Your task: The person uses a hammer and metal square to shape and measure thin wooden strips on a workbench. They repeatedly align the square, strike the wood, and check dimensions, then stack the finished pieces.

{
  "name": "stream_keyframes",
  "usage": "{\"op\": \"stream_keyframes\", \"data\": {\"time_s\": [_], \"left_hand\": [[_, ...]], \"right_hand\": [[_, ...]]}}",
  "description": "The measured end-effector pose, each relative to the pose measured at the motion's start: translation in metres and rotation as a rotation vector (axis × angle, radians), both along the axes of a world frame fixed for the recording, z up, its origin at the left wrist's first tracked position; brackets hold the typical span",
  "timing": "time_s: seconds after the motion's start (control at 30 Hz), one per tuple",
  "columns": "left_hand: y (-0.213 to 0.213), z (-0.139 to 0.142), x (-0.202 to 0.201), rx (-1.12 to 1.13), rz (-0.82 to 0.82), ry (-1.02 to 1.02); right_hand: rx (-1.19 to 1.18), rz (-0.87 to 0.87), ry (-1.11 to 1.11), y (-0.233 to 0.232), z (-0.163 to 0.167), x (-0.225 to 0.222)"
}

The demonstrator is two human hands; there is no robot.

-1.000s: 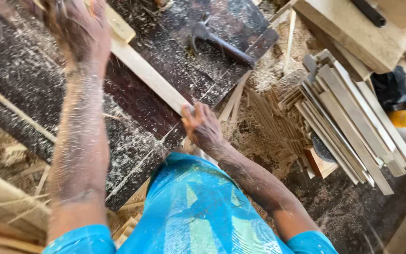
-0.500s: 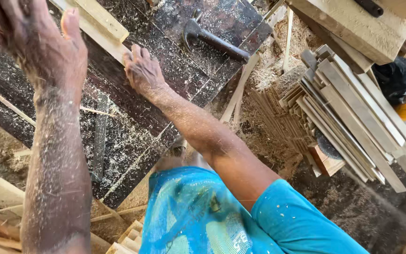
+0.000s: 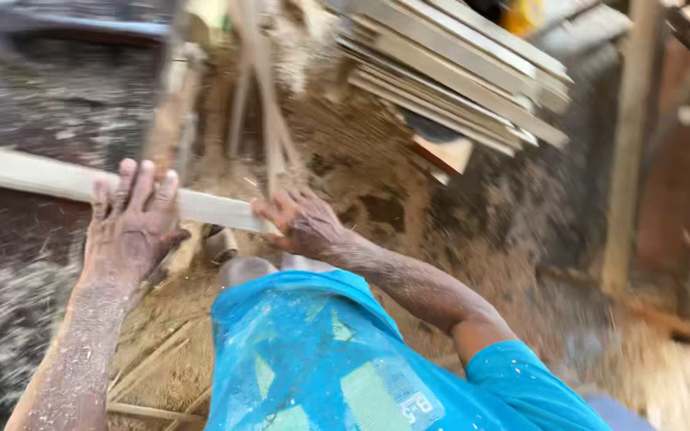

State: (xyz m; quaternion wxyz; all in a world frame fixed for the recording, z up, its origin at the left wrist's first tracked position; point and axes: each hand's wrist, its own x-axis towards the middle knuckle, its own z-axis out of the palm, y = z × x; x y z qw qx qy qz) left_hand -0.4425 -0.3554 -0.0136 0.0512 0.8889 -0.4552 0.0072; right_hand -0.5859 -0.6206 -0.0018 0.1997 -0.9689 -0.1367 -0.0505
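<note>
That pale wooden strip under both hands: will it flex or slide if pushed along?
The wooden strip looks long and thin, so it probably bends slightly. Sawdust coats the left hand, right hand and dark table, so it likely slides easily. Flat faces: unlikely to roll.

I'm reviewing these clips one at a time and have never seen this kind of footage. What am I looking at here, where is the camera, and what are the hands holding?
There is no machine here: the camera sits on a person's head and looks down, so you see their own blue shirt and two bare, sawdust-covered arms. The picture is blurred by movement. The left hand lies over a long pale wooden strip, fingers spread across it. The right hand grips the strip's near end. The strip rests across a dark, dusty work surface on the left. Beyond the hands the ground is covered in sawdust, and a stack of cut wooden boards lies at the top. A wooden post stands at the right.
</note>
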Motion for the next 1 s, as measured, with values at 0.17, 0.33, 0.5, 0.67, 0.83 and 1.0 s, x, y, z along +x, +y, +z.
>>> {"op": "stream_keyframes", "data": {"time_s": [0.17, 0.33, 0.5, 0.67, 0.83, 1.0], "left_hand": [[-0.137, 0.026, -0.053, -0.017, -0.302, -0.016], [-0.238, 0.117, -0.099, -0.545, -0.355, 0.089], [-0.221, 0.179, -0.116, -1.004, -0.191, 0.047], [-0.142, 0.163, -0.092, -1.262, 0.554, -0.075], [-0.062, 0.069, -0.061, -1.585, 0.991, 0.277], [-0.009, 0.018, -0.025, -1.38, 1.384, 0.532]], "right_hand": [[-0.026, -0.467, -0.114, -0.086, 0.071, -0.133], [0.144, -0.407, -0.251, -0.099, 0.074, -0.186], [0.337, -0.558, 0.083, -0.087, 0.028, -0.177], [0.175, -0.447, -0.013, -0.093, -0.001, -0.164], [0.063, -0.409, 0.233, -0.109, -0.026, -0.172], [0.062, -0.116, 0.199, -0.093, -0.032, -0.179]]}}
